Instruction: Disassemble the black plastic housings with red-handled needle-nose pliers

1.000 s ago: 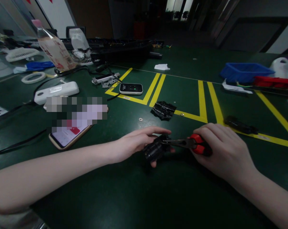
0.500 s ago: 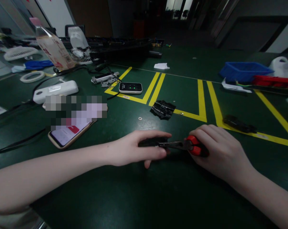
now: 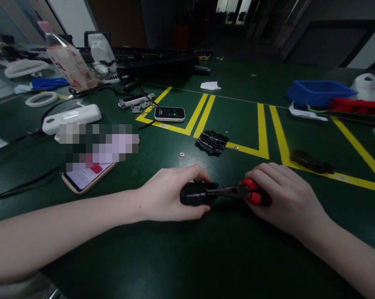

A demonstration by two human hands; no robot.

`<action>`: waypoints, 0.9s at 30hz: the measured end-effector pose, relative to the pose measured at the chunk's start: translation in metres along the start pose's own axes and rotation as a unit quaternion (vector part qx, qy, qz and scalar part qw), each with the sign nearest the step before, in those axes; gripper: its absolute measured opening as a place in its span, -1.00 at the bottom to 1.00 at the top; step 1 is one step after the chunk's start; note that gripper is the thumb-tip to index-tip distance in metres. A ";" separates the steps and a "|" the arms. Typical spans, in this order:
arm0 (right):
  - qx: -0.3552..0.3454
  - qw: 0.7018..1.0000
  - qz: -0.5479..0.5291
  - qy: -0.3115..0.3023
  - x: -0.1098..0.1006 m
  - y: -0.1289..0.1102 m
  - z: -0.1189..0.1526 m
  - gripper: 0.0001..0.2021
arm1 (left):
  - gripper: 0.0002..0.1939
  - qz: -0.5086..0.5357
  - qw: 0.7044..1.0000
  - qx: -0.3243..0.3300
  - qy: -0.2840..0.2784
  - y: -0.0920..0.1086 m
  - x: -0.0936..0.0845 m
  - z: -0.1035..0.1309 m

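Gripping red-handled pliers [image 3: 252, 191] in the right hand [image 3: 283, 195], a person holds a glossy black part [image 3: 193, 194] in the left hand [image 3: 161, 197] at a dark green surface [image 3: 175, 261]. The two hands stand apart, the left clamped on the part with thumb and fingers on opposite sides, the right wrapped around the handles. The tool's narrow nose points left and meets the near end of the part; whether its jaws pinch anything there is too dark to tell, as is whether the part rests on the surface. Just beyond the hands lie a small metal ring [image 3: 181, 154] and a ribbed black piece [image 3: 211, 142], the latter at the edge of yellow tape [image 3: 264, 133] marking out the surface. Farther right, a dark elongated object [image 3: 312, 162] lies across another yellow line, with a blue bin [image 3: 321, 93] behind it. To the left are a phone [image 3: 78, 178], its screen lit and partly pixelated, and a pink-capped bottle [image 3: 69, 62]; a white-edged device [image 3: 169, 113] shows a green light.
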State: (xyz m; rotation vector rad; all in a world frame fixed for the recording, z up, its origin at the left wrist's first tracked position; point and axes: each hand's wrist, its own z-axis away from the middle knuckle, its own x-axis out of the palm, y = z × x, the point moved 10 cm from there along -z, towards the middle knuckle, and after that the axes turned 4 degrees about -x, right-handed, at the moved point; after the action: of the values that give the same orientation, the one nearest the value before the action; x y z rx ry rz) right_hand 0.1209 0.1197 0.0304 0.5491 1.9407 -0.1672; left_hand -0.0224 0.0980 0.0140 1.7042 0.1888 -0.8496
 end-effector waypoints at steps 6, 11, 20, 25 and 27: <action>-0.025 1.000 0.017 -0.002 0.002 -0.003 0.000 -0.92 | -0.62 -0.085 0.994 0.075 -0.006 0.011 -0.003 -0.001; -0.035 0.999 0.026 -0.002 0.002 -0.007 -0.001 -0.92 | -0.56 -0.166 0.977 0.133 -0.015 0.015 -0.001 0.002; -0.013 0.999 -0.038 -0.013 0.003 -0.004 -0.002 -0.87 | -0.36 -0.129 0.977 0.167 0.011 0.019 -0.006 0.006; 0.010 0.999 -0.037 -0.014 0.003 0.002 -0.001 -0.91 | -0.33 -0.044 0.993 0.107 0.019 0.010 -0.011 0.001; 0.012 0.999 -0.037 -0.017 0.004 0.004 -0.001 -0.90 | -0.42 -0.056 0.994 0.090 0.001 0.007 -0.007 0.000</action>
State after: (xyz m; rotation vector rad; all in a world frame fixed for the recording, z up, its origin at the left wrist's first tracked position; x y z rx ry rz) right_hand 0.1206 0.1246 0.0273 0.4872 1.9286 -0.2466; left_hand -0.0235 0.0982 0.0245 1.8764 0.2159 -0.9709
